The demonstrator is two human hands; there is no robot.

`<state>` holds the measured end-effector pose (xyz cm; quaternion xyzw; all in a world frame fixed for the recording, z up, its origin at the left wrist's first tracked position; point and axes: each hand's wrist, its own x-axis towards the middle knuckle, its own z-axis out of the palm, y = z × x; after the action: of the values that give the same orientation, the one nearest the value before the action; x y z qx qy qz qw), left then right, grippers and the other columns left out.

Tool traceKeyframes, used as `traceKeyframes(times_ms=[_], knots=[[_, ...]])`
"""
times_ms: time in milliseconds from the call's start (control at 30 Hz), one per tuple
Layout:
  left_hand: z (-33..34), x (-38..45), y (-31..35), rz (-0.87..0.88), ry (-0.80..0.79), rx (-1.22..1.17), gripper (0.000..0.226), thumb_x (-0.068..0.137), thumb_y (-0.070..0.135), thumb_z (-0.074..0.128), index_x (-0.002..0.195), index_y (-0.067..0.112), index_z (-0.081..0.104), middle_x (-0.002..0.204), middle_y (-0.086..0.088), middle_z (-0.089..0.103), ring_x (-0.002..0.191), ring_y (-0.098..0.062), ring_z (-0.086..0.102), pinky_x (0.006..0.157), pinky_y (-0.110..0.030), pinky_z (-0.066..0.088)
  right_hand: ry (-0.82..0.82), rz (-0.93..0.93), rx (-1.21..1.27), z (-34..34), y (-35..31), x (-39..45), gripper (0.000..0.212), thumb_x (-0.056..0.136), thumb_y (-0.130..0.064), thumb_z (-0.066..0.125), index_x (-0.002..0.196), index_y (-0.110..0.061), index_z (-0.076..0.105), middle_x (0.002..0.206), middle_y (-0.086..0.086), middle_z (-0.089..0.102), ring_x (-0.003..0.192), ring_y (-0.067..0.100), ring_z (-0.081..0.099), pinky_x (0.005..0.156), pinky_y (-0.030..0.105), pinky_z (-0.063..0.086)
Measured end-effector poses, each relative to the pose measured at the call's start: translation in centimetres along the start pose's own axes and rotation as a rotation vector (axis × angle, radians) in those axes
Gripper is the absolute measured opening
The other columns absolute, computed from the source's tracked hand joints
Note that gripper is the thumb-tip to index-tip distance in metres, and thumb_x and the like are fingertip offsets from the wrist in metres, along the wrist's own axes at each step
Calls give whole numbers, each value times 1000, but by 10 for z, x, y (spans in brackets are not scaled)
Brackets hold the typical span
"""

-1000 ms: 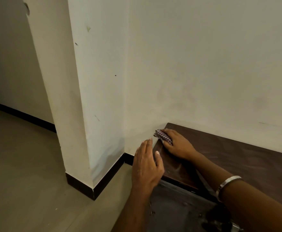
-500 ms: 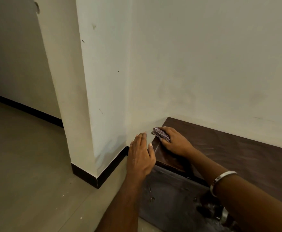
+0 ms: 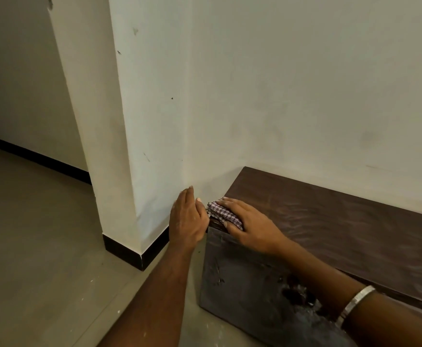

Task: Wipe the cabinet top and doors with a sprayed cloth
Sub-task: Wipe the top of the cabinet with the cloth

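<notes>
A low dark wood cabinet point(image 3: 342, 229) stands against the white wall, its top streaked with wipe marks and its front door point(image 3: 242, 281) scuffed. My right hand point(image 3: 252, 227) holds a folded checked cloth point(image 3: 223, 212) between thumb and fingers and presses it on the top's front left corner. My left hand point(image 3: 188, 219) is beside the cabinet's left end, fingers straight and together, its edge touching the corner just below the cloth. It holds nothing.
A white pillar point(image 3: 129, 146) with a black skirting point(image 3: 134, 254) juts out left of the cabinet, leaving a narrow gap where my left hand is. Grey floor point(image 3: 42, 259) spreads to the left. A metal bangle point(image 3: 355, 304) sits on my right wrist.
My right hand has drawn the cloth along the left edge to the front corner of the top. My left hand has closed in against the cabinet's end.
</notes>
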<state>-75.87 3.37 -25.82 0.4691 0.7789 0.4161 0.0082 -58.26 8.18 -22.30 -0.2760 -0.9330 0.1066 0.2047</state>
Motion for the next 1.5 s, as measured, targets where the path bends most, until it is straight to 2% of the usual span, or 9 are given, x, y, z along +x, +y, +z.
traceKeyframes(times_ms=[100, 200, 400, 667, 900, 1033, 1233, 1333, 1500], knots=[[1, 0, 4, 12, -7, -9, 50, 99, 29, 33, 147, 12, 29, 152, -9, 34, 138, -24, 34, 115, -40, 29, -24, 30, 30, -4, 3, 2, 52, 96, -44, 48, 145, -39, 34, 152, -13, 38, 134, 6, 39, 103, 21, 29], [4, -1, 9, 35, -25, -11, 51, 99, 30, 35, 147, 13, 29, 152, -8, 34, 137, -25, 35, 114, -41, 31, -35, 98, 24, -12, 16, -1, 52, 96, -43, 48, 146, -39, 32, 153, -11, 37, 134, 11, 41, 106, 29, 35], [15, -3, 28, 96, -26, -56, 49, 99, 28, 37, 145, 10, 33, 149, -9, 38, 134, -25, 39, 111, -39, 35, 74, 413, -49, -47, 71, -43, 53, 96, -43, 51, 146, -33, 36, 150, -4, 41, 127, 17, 49, 105, 36, 42], [23, -6, 53, 152, -39, -96, 48, 99, 26, 35, 143, 8, 35, 147, -10, 41, 133, -25, 41, 111, -40, 35, 218, 790, -128, -104, 129, -131, 53, 95, -37, 54, 145, -26, 40, 145, 8, 45, 121, 27, 53, 100, 43, 44], [24, -9, 61, 157, -52, -95, 48, 99, 24, 35, 143, 6, 35, 147, -12, 41, 132, -27, 41, 111, -40, 34, 355, 1116, -189, -142, 147, -208, 54, 95, -38, 53, 144, -20, 39, 145, 15, 43, 120, 36, 52, 99, 52, 45], [24, -11, 64, 165, -67, -84, 47, 99, 23, 35, 143, 5, 36, 146, -13, 41, 132, -29, 42, 111, -42, 35, 392, 1243, -231, -151, 141, -233, 56, 94, -37, 53, 145, -17, 38, 144, 19, 42, 121, 41, 50, 100, 52, 44], [21, -18, 63, 181, -85, -66, 47, 99, 22, 37, 142, 4, 38, 144, -14, 43, 130, -30, 44, 110, -42, 36, 413, 1206, -242, -135, 115, -215, 51, 94, -32, 52, 140, -12, 43, 141, 18, 47, 120, 38, 51, 102, 50, 44], [18, -18, 63, 185, -87, -65, 46, 99, 22, 37, 142, 4, 38, 144, -14, 43, 130, -30, 43, 110, -42, 36, 414, 1067, -221, -110, 91, -184, 48, 94, -32, 53, 137, -13, 46, 138, 12, 51, 119, 30, 53, 102, 45, 44], [14, -17, 62, 184, -104, -49, 47, 99, 23, 37, 142, 5, 37, 145, -14, 43, 131, -30, 43, 110, -43, 35, 369, 802, -140, -60, 41, -122, 49, 93, -35, 54, 139, -19, 45, 143, 4, 49, 127, 20, 48, 110, 42, 40]])
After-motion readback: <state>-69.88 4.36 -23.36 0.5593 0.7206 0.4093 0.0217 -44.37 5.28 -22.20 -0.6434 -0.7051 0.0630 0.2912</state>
